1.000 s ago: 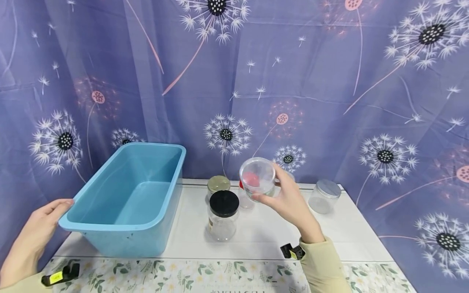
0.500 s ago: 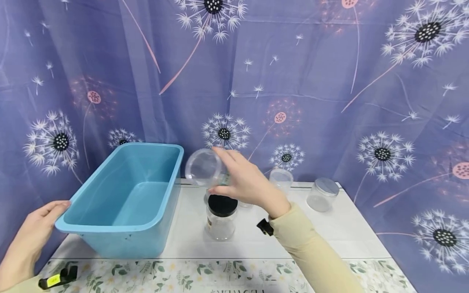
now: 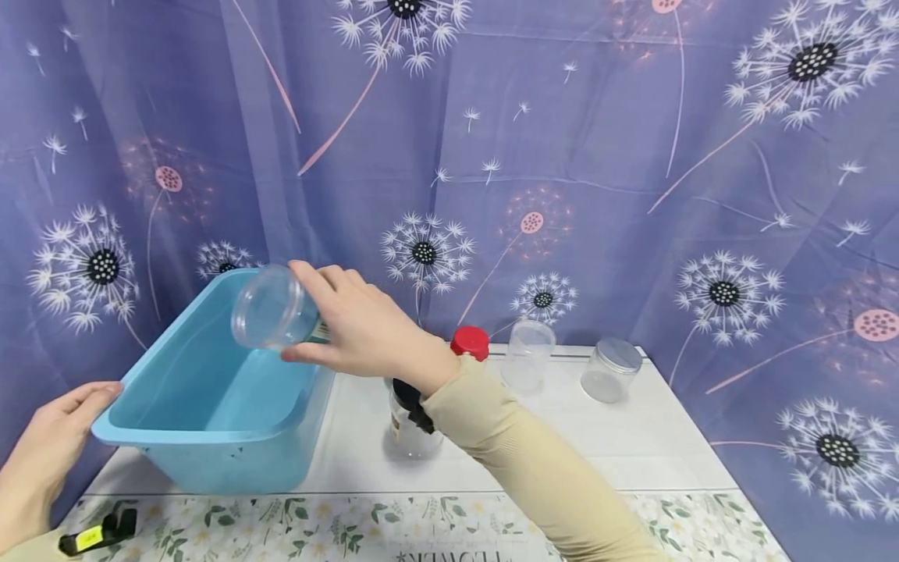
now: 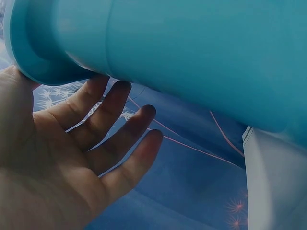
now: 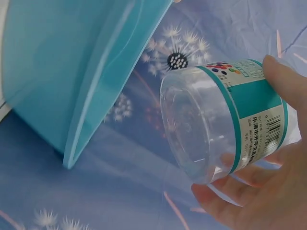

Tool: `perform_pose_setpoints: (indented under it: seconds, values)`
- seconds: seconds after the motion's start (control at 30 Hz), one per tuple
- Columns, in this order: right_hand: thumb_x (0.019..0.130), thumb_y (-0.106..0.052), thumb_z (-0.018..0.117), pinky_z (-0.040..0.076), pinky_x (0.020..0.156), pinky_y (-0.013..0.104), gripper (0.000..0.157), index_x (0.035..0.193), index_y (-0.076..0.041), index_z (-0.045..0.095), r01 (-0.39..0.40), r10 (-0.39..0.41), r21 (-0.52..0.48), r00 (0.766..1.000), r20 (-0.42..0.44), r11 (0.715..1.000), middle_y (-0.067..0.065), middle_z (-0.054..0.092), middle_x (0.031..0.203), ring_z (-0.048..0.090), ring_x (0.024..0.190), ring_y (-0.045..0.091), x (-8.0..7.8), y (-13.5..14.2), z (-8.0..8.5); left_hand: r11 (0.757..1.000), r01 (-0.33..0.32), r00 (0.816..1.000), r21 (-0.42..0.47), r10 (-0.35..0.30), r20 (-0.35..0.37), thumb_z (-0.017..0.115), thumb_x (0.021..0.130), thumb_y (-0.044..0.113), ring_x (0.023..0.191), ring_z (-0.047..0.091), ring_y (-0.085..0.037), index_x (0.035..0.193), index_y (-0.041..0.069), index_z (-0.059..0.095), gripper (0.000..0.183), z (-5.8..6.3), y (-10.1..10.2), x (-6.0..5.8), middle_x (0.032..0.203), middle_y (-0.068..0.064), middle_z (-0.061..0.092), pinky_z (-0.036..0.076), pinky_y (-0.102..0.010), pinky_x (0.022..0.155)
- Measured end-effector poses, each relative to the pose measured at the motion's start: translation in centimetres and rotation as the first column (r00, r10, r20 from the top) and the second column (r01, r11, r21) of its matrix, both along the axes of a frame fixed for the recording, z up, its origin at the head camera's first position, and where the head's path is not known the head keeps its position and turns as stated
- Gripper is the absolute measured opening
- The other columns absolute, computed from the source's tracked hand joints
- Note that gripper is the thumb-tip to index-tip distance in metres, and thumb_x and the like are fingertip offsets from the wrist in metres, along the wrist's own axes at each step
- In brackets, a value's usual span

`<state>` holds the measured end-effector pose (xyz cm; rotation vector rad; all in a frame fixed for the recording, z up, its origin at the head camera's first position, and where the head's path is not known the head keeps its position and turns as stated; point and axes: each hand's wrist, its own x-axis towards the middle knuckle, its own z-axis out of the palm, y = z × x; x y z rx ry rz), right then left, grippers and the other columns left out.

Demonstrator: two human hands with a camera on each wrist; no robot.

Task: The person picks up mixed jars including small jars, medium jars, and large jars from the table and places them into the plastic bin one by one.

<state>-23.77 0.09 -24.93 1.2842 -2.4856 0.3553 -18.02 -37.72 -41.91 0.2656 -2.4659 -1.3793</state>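
Observation:
In the head view my right hand [image 3: 358,320] holds a clear plastic jar [image 3: 270,308] tilted over the right side of a blue plastic tub [image 3: 204,437]. Thumb and fingers wrap the jar's green-and-white label [image 5: 256,110], which shows in the right wrist view; the jar looks empty. At the tub's near left corner, my left hand [image 3: 52,441] grips the rim. From the left wrist view, the left hand [image 4: 81,148] has its fingertips under the rim, and the thumb is mostly hidden behind the tub wall.
Right of the tub stands a clear jar with a black lid [image 3: 414,433], partly covered by the right arm. Behind the arm shows a red lid [image 3: 470,342]. Farther right are a lidless-looking clear container [image 3: 528,359] and a silver-lidded jar [image 3: 611,371]. A patterned curtain [image 3: 597,156] hangs behind.
My right hand has carried the clear jar leftward, from above the other jars to over the tub, uncovering the clear container behind. The left hand stays on the tub rim.

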Motion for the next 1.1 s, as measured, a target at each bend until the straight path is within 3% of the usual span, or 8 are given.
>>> perform_pose_setpoints:
  seconds: [0.1,0.37,0.5,0.6,0.73,0.8,0.97,1.1]
  values:
    - [0.083,-0.063,0.066,0.045,0.082,0.032,0.092,0.153,-0.022,0.021,0.006,-0.007,0.019,0.999,0.045,1.0,0.003,0.047,0.128,0.047,0.111,0.017,0.0,-1.8,0.2,1.0,-0.002,1.0,-0.003,0.002,0.018,0.04,0.106,0.038,0.135,0.02,-0.054,0.135,-0.013,0.043,0.058,0.3,0.1,-0.1,0.096,0.035,0.035,0.015,-0.074,0.101]
    - [0.077,-0.074,0.063,0.047,0.081,0.03,0.096,0.154,-0.035,0.02,0.108,-0.127,0.133,0.982,0.141,0.985,-0.005,0.045,0.135,0.045,0.115,0.013,0.0,-6.1,-0.7,1.0,0.005,1.0,-0.015,-0.005,0.017,0.038,0.106,0.035,0.134,0.023,-0.052,0.134,-0.017,0.04,0.059,0.0,0.0,-0.1,0.093,0.038,0.035,0.015,-0.074,0.1]
    - [0.076,-0.077,0.062,0.047,0.08,0.03,0.096,0.153,-0.039,0.02,0.162,-0.195,0.181,0.963,0.186,0.97,-0.008,0.043,0.137,0.044,0.115,0.011,-0.2,-8.0,-1.7,0.999,0.003,1.0,-0.048,-0.002,0.025,0.036,0.107,0.034,0.129,0.023,-0.059,0.136,-0.019,0.036,0.06,0.2,0.2,-0.2,0.108,-0.003,0.055,0.016,-0.075,0.099]
    - [0.075,-0.079,0.061,0.048,0.08,0.03,0.097,0.153,-0.041,0.018,0.19,-0.236,0.218,0.95,0.205,0.957,-0.009,0.04,0.14,0.042,0.119,0.01,-0.4,-9.3,-2.2,0.998,-0.004,1.0,-0.062,0.006,0.022,0.035,0.107,0.033,0.126,0.024,-0.062,0.136,-0.019,0.036,0.06,0.3,0.4,-0.4,0.114,-0.026,0.048,0.016,-0.075,0.099]
    - [0.074,-0.08,0.06,0.048,0.078,0.029,0.097,0.153,-0.043,0.017,0.228,-0.288,0.265,0.934,0.213,0.937,-0.011,0.037,0.143,0.041,0.121,0.009,-0.6,-10.6,-3.3,1.0,-0.003,1.0,-0.02,0.003,0.007,0.04,0.106,0.036,0.134,0.027,-0.048,0.133,-0.01,0.046,0.054,0.1,0.2,-0.3,0.1,0.018,0.049,0.015,-0.074,0.1]
    - [0.073,-0.081,0.059,0.048,0.078,0.029,0.096,0.152,-0.044,0.018,0.246,-0.311,0.281,0.926,0.216,0.928,-0.011,0.037,0.144,0.04,0.122,0.009,-0.7,-11.1,-3.8,1.0,0.003,1.0,0.004,-0.003,-0.01,0.042,0.105,0.036,0.129,0.039,-0.025,0.128,0.0,0.054,0.045,-0.1,0.1,-0.3,0.096,0.033,0.041,0.015,-0.074,0.1]
    - [0.072,-0.082,0.059,0.048,0.079,0.031,0.095,0.151,-0.046,0.02,0.283,-0.365,0.315,0.899,0.241,0.906,-0.012,0.037,0.143,0.04,0.125,0.008,-0.9,-12.1,-5.0,1.0,0.015,0.999,0.019,-0.014,-0.037,0.043,0.105,0.034,0.092,0.035,0.011,0.114,0.026,0.058,0.019,-0.3,-0.2,0.0,0.09,0.039,0.04,0.018,-0.073,0.1]
    - [0.071,-0.081,0.062,0.046,0.083,0.033,0.095,0.15,-0.047,0.022,0.291,-0.386,0.341,0.887,0.255,0.894,-0.012,0.037,0.144,0.039,0.126,0.009,-1.1,-12.4,-5.8,0.999,0.021,0.999,0.024,-0.02,-0.03,0.042,0.105,0.034,0.087,0.032,0.013,0.113,0.027,0.058,0.018,-0.1,-0.1,0.0,0.087,0.039,0.043,0.018,-0.073,0.1]
